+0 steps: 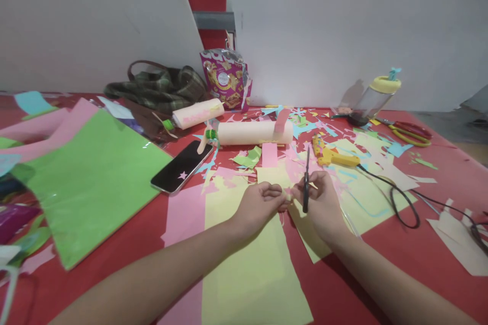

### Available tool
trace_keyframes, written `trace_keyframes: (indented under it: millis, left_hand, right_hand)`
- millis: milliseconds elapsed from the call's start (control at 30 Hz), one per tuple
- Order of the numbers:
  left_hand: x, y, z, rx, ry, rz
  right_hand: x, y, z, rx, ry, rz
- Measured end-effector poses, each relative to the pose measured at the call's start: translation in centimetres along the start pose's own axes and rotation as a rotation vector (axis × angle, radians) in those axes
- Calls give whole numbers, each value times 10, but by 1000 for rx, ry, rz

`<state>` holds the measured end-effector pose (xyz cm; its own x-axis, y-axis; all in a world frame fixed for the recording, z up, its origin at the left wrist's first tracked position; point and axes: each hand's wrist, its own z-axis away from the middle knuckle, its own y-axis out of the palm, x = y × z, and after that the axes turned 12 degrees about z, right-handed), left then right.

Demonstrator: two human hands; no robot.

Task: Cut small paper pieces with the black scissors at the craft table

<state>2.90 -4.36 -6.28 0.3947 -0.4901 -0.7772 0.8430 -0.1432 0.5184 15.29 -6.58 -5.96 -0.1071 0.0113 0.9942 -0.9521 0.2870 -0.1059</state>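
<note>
My left hand pinches a small piece of pink paper between thumb and fingertips, above a pale yellow sheet. Closed around a pair of scissors with black handles, my right hand has its fingertips at the same small piece. The scissor blades point up and away from the paper. Beneath my hands lie a yellow sheet and a pink sheet. A small pink star rests on a black phone to the left.
Ahead lie two paper-wrapped bottles, among many paper scraps. A yellow glue gun with a black cord is at right, near red-and-yellow-handled scissors and a clear bottle. Green sheets cover the left. A snack bag stands behind.
</note>
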Motion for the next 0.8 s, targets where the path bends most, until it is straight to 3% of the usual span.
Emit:
trace_keyframes:
  millis: [133, 500, 800]
  left_hand:
    - [-1, 4, -1, -53, -25, 94]
    - [4, 2, 1, -29, 2, 228]
    - [3, 1, -1, -42, -7, 149]
  right_hand:
    - [2, 2, 0, -22, 16, -73]
    - [-4, 3, -1, -82, -22, 55]
    - [-2, 5, 0, -92, -66, 69]
